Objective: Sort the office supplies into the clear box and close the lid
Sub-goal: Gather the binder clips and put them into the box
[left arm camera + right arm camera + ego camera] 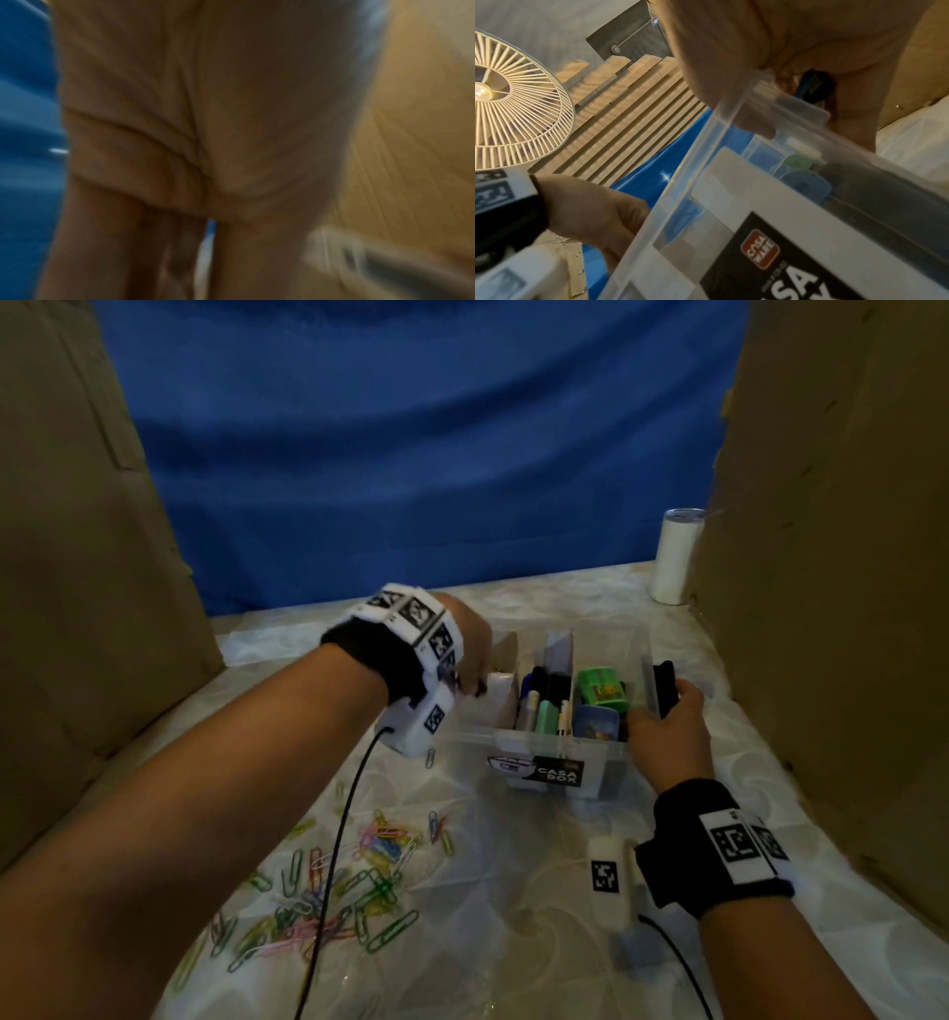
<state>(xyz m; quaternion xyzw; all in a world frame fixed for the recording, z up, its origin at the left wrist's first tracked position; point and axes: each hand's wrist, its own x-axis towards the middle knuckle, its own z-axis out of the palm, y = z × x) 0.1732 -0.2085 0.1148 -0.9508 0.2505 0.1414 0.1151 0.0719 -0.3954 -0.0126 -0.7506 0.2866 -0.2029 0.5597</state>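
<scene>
The clear box (557, 752) stands open on the table with a black label on its front wall. Inside it are dark markers (534, 695), a green item (603, 688) and a blue item (595, 724) between upright dividers. My left hand (475, 683) holds the box's left end, fingers curled at the wall; the right wrist view shows this left hand (618, 223) against the box wall (680, 182). My right hand (660, 706) grips the right end, thumb inside the rim and fingers round a black latch (666, 685). The left wrist view is blurred palm only.
Several coloured paper clips (349, 875) lie scattered on the table at the front left, under my left forearm. A white tumbler (675, 557) stands at the back right. Cardboard walls (77, 608) close in both sides, and blue cloth (411, 454) hangs behind.
</scene>
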